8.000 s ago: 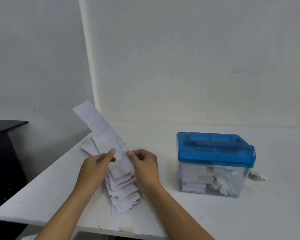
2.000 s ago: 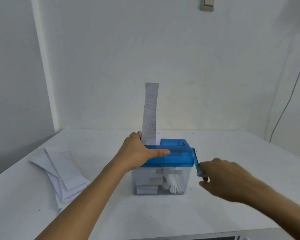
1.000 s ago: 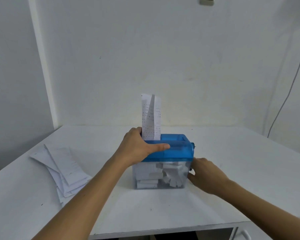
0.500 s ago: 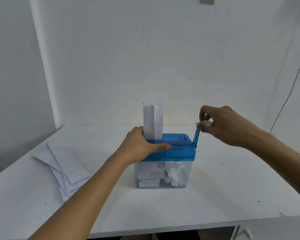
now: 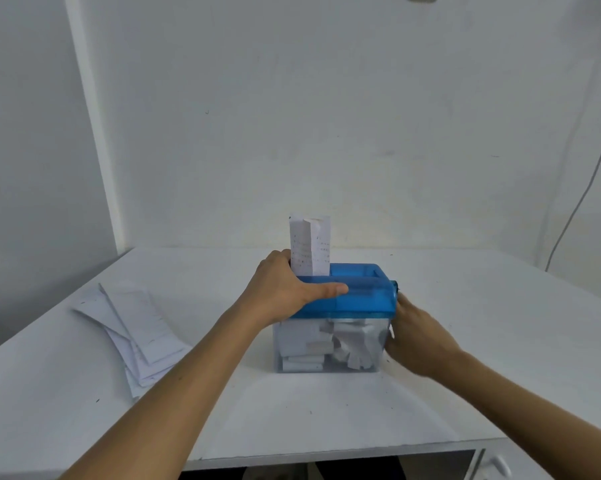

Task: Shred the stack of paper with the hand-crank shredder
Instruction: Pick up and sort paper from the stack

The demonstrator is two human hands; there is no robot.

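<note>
Since half a second earlier, the right hand has swung from above the right end of the lid down to the right wall of the bin. The paper strip stands a little lower in the slot, and the left hand has kept its place.

Head view. The shredder stands near the middle of the white table, its blue lid seated on a clear bin. The bin holds folded slips and cut shreds. The paper strip rises upright from the slot at the left end of the lid, creased lengthwise, with faint printed lines on its face.

The left hand grips the left end of the lid. Its thumb lies straight along the front top edge, and its fingers reach over the far side just beside the strip. The right hand sits against the right wall of the bin, below the blue hub of the crank. Its fingers curl inward round the crank handle, which the hand itself hides.

The stack of paper lies fanned on the table to the left, well apart from the shredder, with long slips overlapping at slight angles.

A thin cable hangs down the wall at the right.
</note>
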